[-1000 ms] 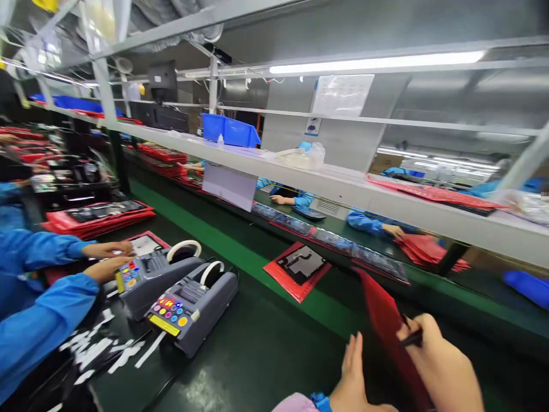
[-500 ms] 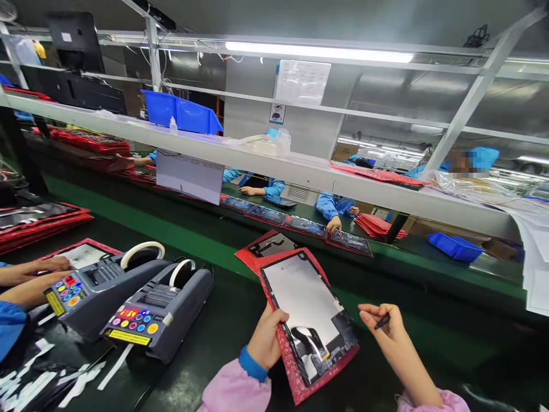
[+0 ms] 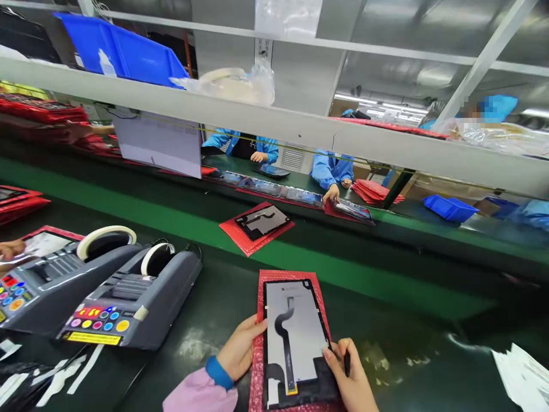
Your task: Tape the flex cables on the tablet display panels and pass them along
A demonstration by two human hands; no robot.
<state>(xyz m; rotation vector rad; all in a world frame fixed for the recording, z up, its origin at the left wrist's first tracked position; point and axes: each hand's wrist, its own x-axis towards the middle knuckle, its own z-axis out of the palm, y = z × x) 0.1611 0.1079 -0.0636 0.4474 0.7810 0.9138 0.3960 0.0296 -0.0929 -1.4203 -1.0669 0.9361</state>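
A flat screen panel, silver-grey with a black border, lies on a red bubble-wrap sleeve in front of me. A dark ribbon cable runs up its middle from a yellow-ended connector. My left hand grips the left edge of the sleeve and panel, thumb on top. My right hand is closed around a slim black pen-like tool, while its thumb touches the panel's right edge. Farther off, a similar panel rests on its own red sleeve on the green strip.
Two grey tape dispensers stand at the left, with tape strips before them. A neighbour's hand is at far left. A white shelf crosses above the bench. Co-workers in blue sleeves sit beyond. White papers lie at right.
The panel has come lower and nearer, apart from the one behind. Its ribbon cable, curled at the bottom before, now stretches upward. My right hand has moved in to the panel's edge.
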